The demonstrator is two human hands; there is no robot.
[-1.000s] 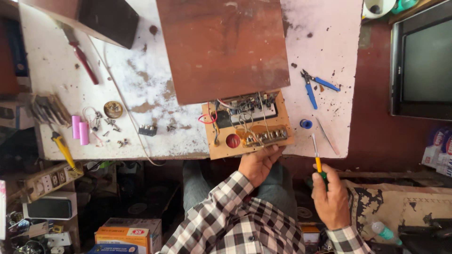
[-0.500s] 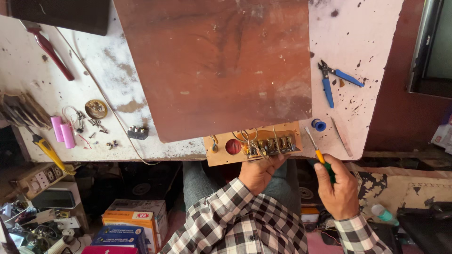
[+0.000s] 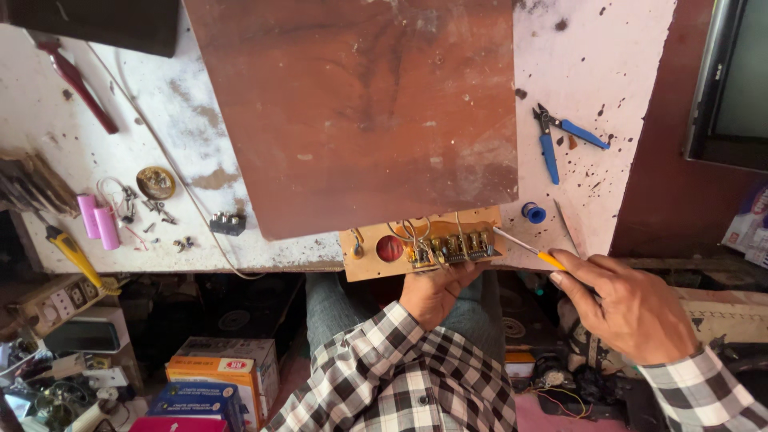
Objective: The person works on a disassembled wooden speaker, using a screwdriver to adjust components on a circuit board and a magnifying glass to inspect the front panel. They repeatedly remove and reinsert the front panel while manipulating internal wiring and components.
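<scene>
A small wooden board with a red round part, wires and a row of switches sticks out over the front edge of the white worktable. My left hand grips the board from below. My right hand holds a screwdriver with an orange handle, its metal tip touching the right end of the switch row. A big brown wooden panel lies over the far part of the board.
Blue-handled cutters and a blue spool lie to the right. At left are two pink cells, a round metal part, screws, a black terminal block, a red-handled tool and a yellow tool. Boxes stand below. A dark screen stands at right.
The view has shifted closer to the table. My right hand has risen from below the edge and brought the screwdriver tip to the board's switches. My left hand stays on the board.
</scene>
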